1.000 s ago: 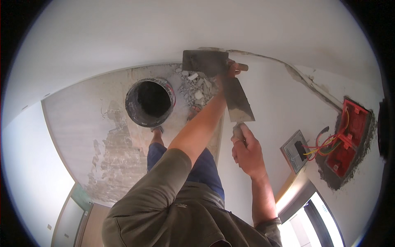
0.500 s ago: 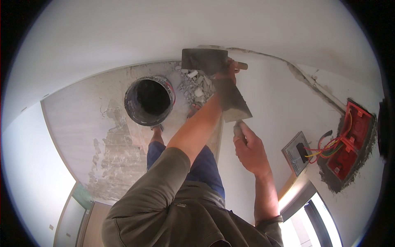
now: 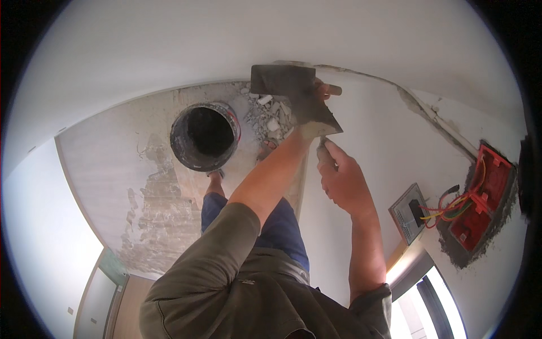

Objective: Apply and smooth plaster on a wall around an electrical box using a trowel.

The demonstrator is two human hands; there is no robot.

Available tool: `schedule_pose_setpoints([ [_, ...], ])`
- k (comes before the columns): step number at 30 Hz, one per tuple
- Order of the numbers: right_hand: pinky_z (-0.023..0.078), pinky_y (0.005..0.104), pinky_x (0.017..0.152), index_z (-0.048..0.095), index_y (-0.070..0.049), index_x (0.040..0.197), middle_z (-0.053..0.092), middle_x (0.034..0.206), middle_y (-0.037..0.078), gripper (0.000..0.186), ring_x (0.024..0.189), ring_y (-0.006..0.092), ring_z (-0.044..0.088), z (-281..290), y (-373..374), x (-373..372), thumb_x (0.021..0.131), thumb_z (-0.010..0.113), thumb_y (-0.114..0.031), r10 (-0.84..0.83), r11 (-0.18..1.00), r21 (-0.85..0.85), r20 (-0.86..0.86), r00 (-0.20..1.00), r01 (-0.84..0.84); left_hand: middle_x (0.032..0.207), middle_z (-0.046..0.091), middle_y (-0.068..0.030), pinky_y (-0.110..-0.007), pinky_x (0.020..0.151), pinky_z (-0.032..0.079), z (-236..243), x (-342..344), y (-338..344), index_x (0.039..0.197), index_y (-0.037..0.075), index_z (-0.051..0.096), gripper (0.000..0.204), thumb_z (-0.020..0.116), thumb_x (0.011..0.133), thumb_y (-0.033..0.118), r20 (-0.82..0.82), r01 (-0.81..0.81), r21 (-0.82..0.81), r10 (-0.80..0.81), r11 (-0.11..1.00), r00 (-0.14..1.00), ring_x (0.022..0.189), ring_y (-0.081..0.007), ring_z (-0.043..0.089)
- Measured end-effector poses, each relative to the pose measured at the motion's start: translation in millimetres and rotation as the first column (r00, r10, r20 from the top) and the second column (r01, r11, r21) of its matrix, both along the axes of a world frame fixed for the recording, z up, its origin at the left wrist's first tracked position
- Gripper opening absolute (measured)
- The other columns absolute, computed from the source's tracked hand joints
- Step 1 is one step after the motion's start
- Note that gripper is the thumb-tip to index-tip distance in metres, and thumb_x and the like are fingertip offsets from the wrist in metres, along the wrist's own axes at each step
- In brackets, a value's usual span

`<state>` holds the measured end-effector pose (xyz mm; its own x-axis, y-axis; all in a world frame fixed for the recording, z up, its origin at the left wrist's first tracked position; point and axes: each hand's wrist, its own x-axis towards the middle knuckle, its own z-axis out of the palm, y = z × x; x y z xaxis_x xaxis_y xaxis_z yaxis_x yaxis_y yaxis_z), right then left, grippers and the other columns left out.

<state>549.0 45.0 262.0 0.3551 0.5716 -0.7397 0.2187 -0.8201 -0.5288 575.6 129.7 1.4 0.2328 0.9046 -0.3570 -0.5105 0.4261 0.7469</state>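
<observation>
My left hand [image 3: 320,90], partly hidden behind a blade, grips the wooden handle of a dark rectangular trowel [image 3: 281,77] held near a plastered groove [image 3: 367,76] in the white wall. My right hand [image 3: 341,178] is closed round the handle of a second, tapered trowel [image 3: 313,116]. Its dark blade overlaps the first trowel just above my left forearm, with lighter material showing along its lower edge. Whether the blades touch, I cannot tell for sure.
Below stand a dark bucket [image 3: 180,141] and a pile of white rubble [image 3: 268,113] beside my feet on the stained floor [image 3: 113,169]. At right, a red wall box [image 3: 490,172] has loose wires running to a dangling switch plate [image 3: 405,209]. A bright opening [image 3: 435,294] shows lower right.
My right hand and its trowel have moved up toward the rectangular trowel, the blade now overlapping it more. My left hand and its trowel have shifted only slightly upward.
</observation>
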Motion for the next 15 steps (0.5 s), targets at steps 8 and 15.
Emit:
schedule_pose_setpoints([
  [8, 0.046, 0.0384, 0.095, 0.049, 0.001, 0.135, 0.06, 0.119, 0.028, 0.049, 0.113, 0.0413, 0.059, 0.9, 14.4, 11.8, 0.089, 0.052, -0.015, -0.033, 0.998, -0.052, 0.006, 0.999, 0.033, 0.09, 0.059, 0.0027, -0.025, 0.066, 0.05, 10.3, 3.6, -6.2, 0.099, 0.012, 0.06, 0.017, 0.067, 0.088, 0.002, 0.06, 0.155, -0.149, -0.148, 0.977, 0.987, 0.079, -0.0091, 0.059],
  [15, 0.04, 0.0308, 0.051, 0.058, 0.0, 0.115, 0.056, 0.066, 0.009, 0.029, 0.053, 0.0164, 0.053, 17.2, 60.7, -2.7, 0.092, 0.051, -0.016, -0.138, 0.99, -0.057, -0.188, 0.972, 0.13, 0.094, 0.06, -0.001, -0.025, 0.07, 0.049, -24.7, -5.8, 3.1, 0.099, 0.01, 0.06, 0.005, 0.059, 0.094, 0.011, 0.612, -0.089, -0.415, 0.351, 0.905, 0.709, 0.084, -0.0106, 0.059],
])
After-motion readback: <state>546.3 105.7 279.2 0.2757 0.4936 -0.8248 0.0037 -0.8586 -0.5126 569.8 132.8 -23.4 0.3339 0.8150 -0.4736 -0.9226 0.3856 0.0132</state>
